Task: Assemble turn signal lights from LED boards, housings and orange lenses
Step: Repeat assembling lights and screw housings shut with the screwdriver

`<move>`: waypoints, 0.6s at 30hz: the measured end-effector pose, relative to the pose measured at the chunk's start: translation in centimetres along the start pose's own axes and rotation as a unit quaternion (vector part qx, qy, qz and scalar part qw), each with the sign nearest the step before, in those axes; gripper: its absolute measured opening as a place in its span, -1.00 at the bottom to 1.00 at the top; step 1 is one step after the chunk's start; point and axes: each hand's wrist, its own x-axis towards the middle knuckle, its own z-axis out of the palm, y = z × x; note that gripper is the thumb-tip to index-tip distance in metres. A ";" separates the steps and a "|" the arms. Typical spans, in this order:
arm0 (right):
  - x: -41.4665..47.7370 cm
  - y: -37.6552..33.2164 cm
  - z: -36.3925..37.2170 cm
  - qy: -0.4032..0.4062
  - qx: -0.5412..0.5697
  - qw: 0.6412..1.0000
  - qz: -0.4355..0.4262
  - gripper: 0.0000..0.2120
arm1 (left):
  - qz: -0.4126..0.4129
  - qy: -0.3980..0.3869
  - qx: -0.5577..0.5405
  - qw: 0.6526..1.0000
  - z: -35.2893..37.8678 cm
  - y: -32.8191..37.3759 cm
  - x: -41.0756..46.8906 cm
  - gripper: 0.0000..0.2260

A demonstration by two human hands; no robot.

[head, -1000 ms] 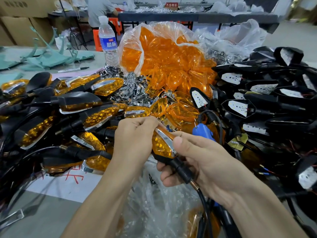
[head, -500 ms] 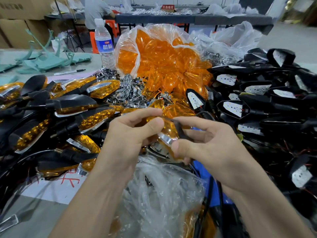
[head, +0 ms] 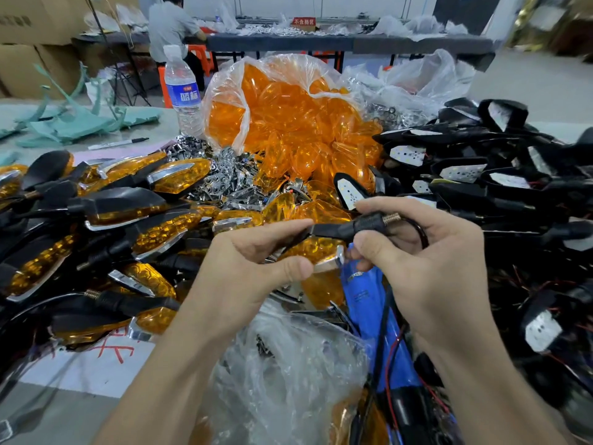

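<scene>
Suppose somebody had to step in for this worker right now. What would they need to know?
Left hand: pinches the lens end of a turn signal light.
Right hand: grips the same light's black stem.
Parts: bag of orange lenses straight ahead, chrome trims before it, open housings with LED boards on the right.
Done: finished lights piled on the left; the held one looks fitted with its lens.
Left: probably check it, add it to the pile, then work through the open housings.

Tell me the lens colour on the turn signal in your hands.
Orange lens, below a black housing; the head view shows it best.
</scene>
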 end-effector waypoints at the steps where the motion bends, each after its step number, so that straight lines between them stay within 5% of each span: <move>1: 0.0 0.1 0.0 0.001 0.003 1.000 0.002 -0.64 | -0.006 0.008 -0.009 1.000 0.1 -0.1 0.0 -0.52; 9: 0.2 0.0 -0.3 0.007 0.066 0.997 0.045 -0.68 | -0.056 0.031 -0.073 0.995 1.0 -0.1 0.0 -0.55; 12: 0.2 -0.4 -0.5 0.085 0.098 0.989 0.066 -0.67 | -0.098 0.060 -0.111 0.987 1.5 -0.2 0.1 -0.59; 15: -0.4 -0.9 -0.2 0.235 -0.139 0.951 -0.144 -0.80 | -0.134 0.128 -0.173 0.967 2.1 -0.4 0.3 -0.75; 17: -1.8 -0.6 1.4 0.186 -0.218 0.925 -0.251 -0.86 | -0.146 0.175 -0.203 0.952 2.6 -0.4 0.4 -0.80; 18: -2.3 -0.4 2.3 0.140 -0.215 0.940 -0.225 -0.88 | -0.147 0.190 -0.211 0.947 2.9 -0.5 0.4 -0.81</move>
